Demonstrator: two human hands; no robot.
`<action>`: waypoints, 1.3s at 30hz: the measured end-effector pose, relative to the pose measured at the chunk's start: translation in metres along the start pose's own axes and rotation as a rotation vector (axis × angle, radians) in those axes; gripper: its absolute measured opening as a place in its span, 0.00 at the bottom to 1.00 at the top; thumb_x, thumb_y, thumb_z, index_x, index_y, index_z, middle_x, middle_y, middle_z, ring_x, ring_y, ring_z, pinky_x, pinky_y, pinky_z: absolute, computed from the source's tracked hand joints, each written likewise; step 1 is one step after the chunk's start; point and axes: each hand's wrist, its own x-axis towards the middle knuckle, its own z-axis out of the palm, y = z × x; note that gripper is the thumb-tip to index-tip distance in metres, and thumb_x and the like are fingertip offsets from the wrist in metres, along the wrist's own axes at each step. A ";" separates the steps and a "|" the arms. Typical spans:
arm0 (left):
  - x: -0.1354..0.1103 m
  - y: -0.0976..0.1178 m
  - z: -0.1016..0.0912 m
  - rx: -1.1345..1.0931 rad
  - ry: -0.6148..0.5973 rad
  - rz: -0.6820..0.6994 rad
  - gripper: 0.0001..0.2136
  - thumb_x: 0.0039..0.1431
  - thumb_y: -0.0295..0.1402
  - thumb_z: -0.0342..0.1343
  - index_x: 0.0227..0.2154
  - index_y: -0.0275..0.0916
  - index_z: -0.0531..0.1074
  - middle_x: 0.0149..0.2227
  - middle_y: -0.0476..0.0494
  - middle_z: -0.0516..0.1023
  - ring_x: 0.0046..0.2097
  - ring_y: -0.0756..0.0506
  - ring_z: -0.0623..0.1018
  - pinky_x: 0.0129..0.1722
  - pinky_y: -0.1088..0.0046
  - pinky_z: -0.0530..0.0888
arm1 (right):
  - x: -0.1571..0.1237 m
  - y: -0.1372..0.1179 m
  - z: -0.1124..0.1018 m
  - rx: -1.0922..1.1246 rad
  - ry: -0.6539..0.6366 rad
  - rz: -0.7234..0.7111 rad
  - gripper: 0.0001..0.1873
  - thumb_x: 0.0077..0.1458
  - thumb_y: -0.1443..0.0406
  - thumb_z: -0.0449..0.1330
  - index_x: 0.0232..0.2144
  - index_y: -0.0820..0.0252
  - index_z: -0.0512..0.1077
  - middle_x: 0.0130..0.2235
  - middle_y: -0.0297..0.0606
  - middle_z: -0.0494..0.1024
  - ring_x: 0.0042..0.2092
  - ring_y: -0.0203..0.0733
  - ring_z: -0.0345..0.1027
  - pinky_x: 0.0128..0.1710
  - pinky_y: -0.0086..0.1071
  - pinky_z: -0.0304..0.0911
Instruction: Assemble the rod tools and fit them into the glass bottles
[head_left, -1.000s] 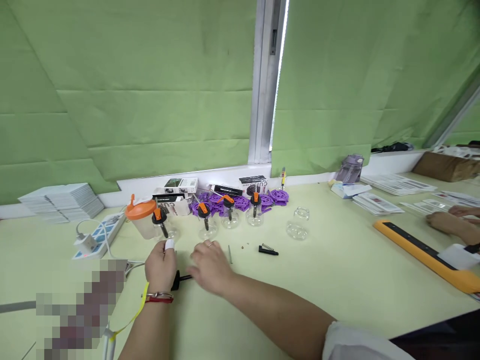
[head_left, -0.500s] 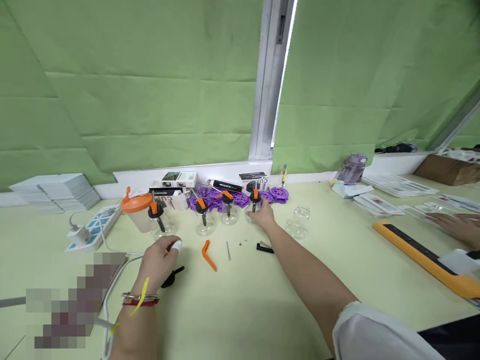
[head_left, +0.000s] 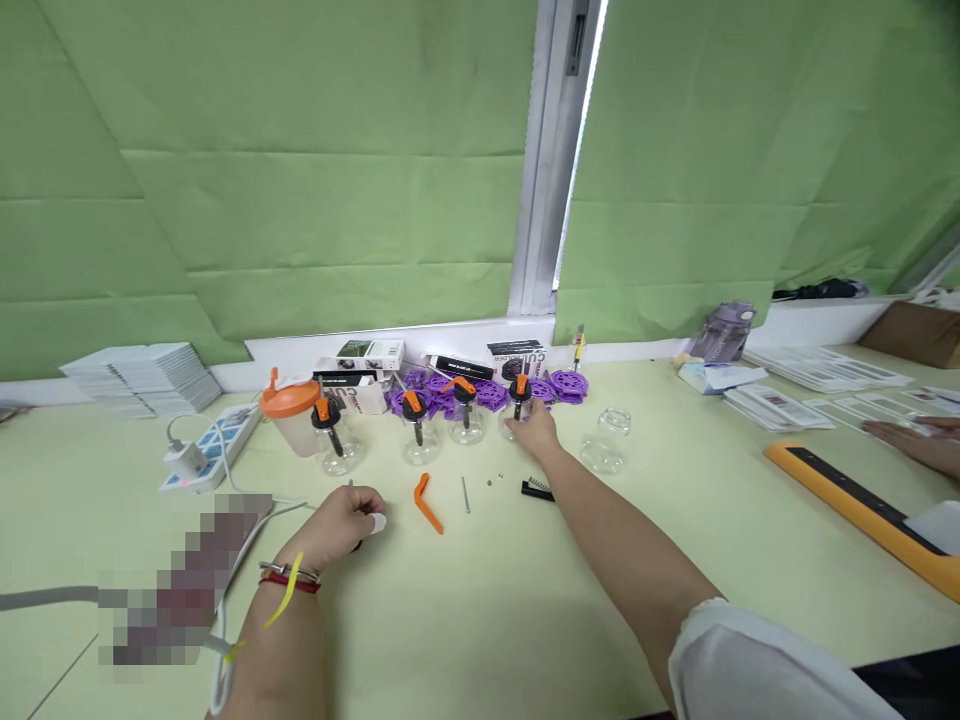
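Observation:
My right hand [head_left: 536,430] is wrapped round a small glass jar with a black and orange top [head_left: 521,388] in the back row. Three similar jars stand to its left: the nearest jar [head_left: 466,425], a middle jar [head_left: 420,440] and the leftmost jar [head_left: 339,455]. My left hand [head_left: 349,522] is low over the table, fingers curled closed over a black plastic part [head_left: 356,547], mostly hidden by the hand. White wrapping covers one fingertip. Between my hands lie an orange bent lever [head_left: 427,503], a thin metal pin [head_left: 466,494] and a black piece with a spring [head_left: 537,489].
An open glass jar [head_left: 606,442] lies tilted at right. Purple plastic parts [head_left: 566,385] and boxes [head_left: 371,354] line the back. At left are an orange-lidded cup [head_left: 291,402] and a power strip [head_left: 217,450]. A yellow-black tool [head_left: 855,510] and another person's hand [head_left: 911,445] are at right.
The view has shifted slightly. My left hand has moved right and down over the black plastic part, which showed more before. My right hand stays at the same jar.

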 end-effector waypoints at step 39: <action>-0.052 0.073 0.094 -0.900 -0.215 0.057 0.18 0.41 0.31 0.62 0.38 0.37 0.71 0.23 0.44 0.77 0.26 0.45 0.74 0.29 0.70 0.69 | -0.159 -0.028 -0.072 0.636 -0.800 0.537 0.25 0.55 0.46 0.51 0.19 0.59 0.60 0.12 0.27 0.59 0.13 0.27 0.45 0.15 0.23 0.38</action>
